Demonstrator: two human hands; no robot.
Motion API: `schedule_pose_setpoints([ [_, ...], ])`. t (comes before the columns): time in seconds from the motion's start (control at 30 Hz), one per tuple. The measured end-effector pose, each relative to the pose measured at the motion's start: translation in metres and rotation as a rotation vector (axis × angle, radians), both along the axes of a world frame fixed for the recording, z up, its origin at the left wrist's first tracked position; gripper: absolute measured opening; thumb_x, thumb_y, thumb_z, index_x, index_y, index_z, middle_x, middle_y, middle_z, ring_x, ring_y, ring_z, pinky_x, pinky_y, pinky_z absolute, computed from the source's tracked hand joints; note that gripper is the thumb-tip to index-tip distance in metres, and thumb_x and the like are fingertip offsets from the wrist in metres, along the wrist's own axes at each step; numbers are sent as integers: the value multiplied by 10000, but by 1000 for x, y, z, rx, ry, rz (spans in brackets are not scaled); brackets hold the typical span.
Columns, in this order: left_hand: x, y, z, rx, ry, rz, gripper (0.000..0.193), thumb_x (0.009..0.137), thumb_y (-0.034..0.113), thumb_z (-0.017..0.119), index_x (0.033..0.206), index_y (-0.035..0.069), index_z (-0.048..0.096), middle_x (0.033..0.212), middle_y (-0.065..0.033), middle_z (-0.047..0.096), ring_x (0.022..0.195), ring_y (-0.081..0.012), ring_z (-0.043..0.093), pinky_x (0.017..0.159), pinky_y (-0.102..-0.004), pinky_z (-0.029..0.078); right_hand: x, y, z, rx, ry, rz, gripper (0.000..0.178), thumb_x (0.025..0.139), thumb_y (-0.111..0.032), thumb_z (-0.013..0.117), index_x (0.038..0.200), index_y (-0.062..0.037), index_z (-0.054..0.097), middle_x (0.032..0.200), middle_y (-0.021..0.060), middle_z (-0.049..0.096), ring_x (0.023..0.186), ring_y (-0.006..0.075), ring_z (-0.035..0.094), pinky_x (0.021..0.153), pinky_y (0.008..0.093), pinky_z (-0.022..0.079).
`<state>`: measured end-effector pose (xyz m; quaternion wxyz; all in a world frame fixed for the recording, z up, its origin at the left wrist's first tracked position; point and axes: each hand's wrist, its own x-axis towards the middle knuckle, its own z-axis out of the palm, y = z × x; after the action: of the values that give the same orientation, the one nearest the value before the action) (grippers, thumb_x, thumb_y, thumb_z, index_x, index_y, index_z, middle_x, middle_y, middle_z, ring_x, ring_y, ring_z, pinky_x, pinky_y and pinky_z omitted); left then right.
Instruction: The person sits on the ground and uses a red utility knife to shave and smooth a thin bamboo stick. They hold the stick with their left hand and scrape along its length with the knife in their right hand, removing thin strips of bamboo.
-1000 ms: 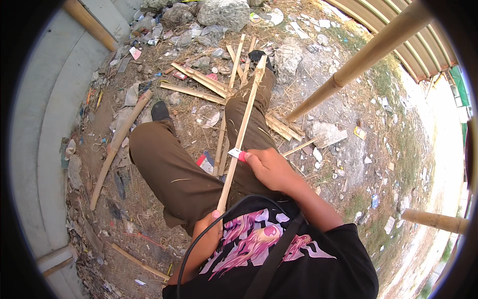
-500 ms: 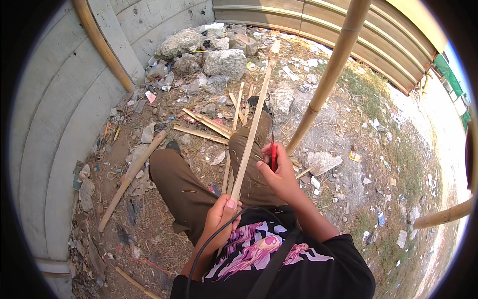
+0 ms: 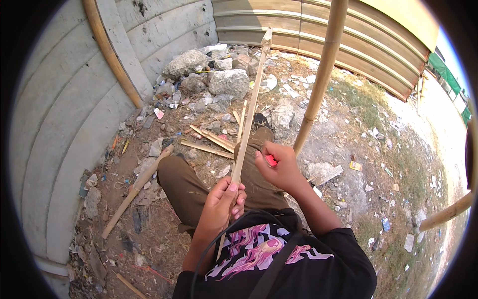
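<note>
Littered ground (image 3: 366,199) meets a grey wall (image 3: 59,129); the left hand (image 3: 223,202) is closed around a bamboo strip (image 3: 252,99), which slants up over the right leg (image 3: 261,187), its lower end by the shirt (image 3: 318,269); the right hand (image 3: 283,169), just beside the strip, grips a red tool (image 3: 270,160), mostly hidden; cut pieces (image 3: 211,148) lie beyond the knees.

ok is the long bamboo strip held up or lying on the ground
Held up, at a slant: the left grip clasps the bamboo strip low down, and its far tip shows against the metal fence.
</note>
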<state>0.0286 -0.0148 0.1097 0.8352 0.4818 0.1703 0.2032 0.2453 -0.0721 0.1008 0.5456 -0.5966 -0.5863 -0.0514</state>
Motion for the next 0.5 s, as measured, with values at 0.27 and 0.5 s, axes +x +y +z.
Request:
schedule_pose_setpoints([
  [0.27, 18, 10, 16, -8, 45, -21, 266, 1142, 311, 427, 1035, 73, 478, 695, 30, 411, 523, -39, 356, 462, -210, 307, 0, 36, 16, 45, -377, -143, 242, 829, -76, 742, 852, -56, 501, 700, 114, 539, 613, 338, 589, 529, 422, 456],
  [0.5, 26, 11, -2, 33, 125, -57, 293, 1141, 326, 438, 971, 87, 437, 664, 26, 388, 522, -41, 334, 461, -214, 267, 41, 68, 6, -68, -244, -397, 196, 879, -65, 690, 899, -47, 497, 652, 130, 575, 569, 375, 601, 519, 466, 470],
])
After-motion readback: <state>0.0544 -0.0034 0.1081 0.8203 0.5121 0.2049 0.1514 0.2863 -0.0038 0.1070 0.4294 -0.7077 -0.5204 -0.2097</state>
